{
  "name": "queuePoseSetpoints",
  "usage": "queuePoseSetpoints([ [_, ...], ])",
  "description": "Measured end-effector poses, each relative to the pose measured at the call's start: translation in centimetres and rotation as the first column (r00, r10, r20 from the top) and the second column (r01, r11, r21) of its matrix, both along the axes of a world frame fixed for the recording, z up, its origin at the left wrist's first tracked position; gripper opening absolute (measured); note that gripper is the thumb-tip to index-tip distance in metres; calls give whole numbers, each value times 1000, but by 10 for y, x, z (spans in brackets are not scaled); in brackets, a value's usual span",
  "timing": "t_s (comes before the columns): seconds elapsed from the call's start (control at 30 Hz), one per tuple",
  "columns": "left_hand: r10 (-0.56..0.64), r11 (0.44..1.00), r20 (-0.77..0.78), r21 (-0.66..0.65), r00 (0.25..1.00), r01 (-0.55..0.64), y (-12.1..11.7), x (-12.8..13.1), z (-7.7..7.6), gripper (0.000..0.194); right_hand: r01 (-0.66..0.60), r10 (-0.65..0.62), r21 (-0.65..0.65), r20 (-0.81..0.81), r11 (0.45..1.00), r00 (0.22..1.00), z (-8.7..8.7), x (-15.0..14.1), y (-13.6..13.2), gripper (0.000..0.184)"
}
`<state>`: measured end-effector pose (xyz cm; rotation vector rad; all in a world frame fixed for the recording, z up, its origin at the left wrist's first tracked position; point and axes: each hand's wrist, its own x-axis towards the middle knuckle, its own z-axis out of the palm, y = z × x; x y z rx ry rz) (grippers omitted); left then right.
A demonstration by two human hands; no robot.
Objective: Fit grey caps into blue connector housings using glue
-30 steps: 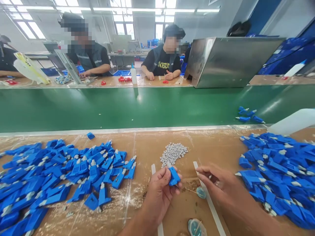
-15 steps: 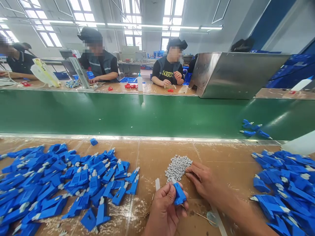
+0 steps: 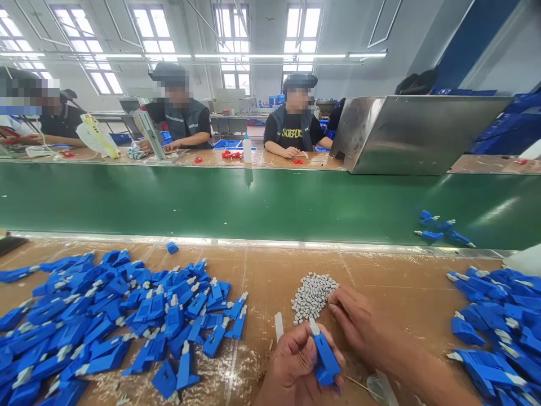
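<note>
My left hand point(image 3: 296, 358) grips a blue plastic part point(image 3: 324, 355) with a pale grey tip, held tilted with the tip pointing up and away from me. Just beyond it lies a heap of small grey pieces point(image 3: 310, 294) on the brown tabletop. At the right edge of that heap is my right hand point(image 3: 353, 316), thumb and fingers drawn together at the pieces; whether a piece sits between the fingertips is hidden. A large pile of similar blue parts point(image 3: 97, 310) with pale tips spreads on the left, and another pile of blue parts point(image 3: 499, 327) lies at the right.
Beyond the table runs a green conveyor belt point(image 3: 211, 206) carrying several blue parts point(image 3: 442, 228). Several co-workers sit across it, near a metal housing point(image 3: 422, 135) and a white bottle point(image 3: 247, 149). A thin stick point(image 3: 359, 386) and a small clear disc point(image 3: 375, 384) lie below my right forearm.
The view has shifted, so the table scene sits lower and farther right. My left hand has turned the blue part slightly. The co-worker opposite has lowered a raised hand. My right hand stays at the heap.
</note>
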<state>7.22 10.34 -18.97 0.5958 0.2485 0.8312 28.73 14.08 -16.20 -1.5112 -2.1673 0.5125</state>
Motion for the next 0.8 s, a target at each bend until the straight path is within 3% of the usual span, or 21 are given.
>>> queuePoseSetpoints([
  [0.07, 3, 1000, -21, -19, 1000, -4, -1, 1, 1, 28, 0, -6, -72, -80, 997, 997, 10, 3, -9, 31],
  [0.13, 31, 999, -54, -38, 998, -33, -2, 4, 2, 32, -18, -48, -232, -273, 973, 961, 21, 3, -21, 37],
  [0.17, 52, 998, -79, -42, 996, -55, -3, 6, 2, 36, -45, -97, -330, -403, 943, 910, 27, 2, -27, 39],
  [0.23, 89, 995, -144, -22, 986, -93, -5, 9, 2, 43, -126, -241, -479, -632, 869, 737, 34, -3, -38, 44],
  [0.3, 124, 992, -204, 33, 971, -120, -7, 11, 2, 49, -184, -334, -524, -737, 832, 587, 37, -10, -47, 47],
  [0.37, 167, 985, -237, 86, 957, -150, -9, 12, 1, 53, -195, -363, -524, -770, 829, 525, 36, -17, -52, 46],
  [0.8, 207, 978, -332, 106, 920, -181, -14, 13, 5, 56, -73, -405, -522, -735, 850, 544, 42, -37, -61, 46],
])
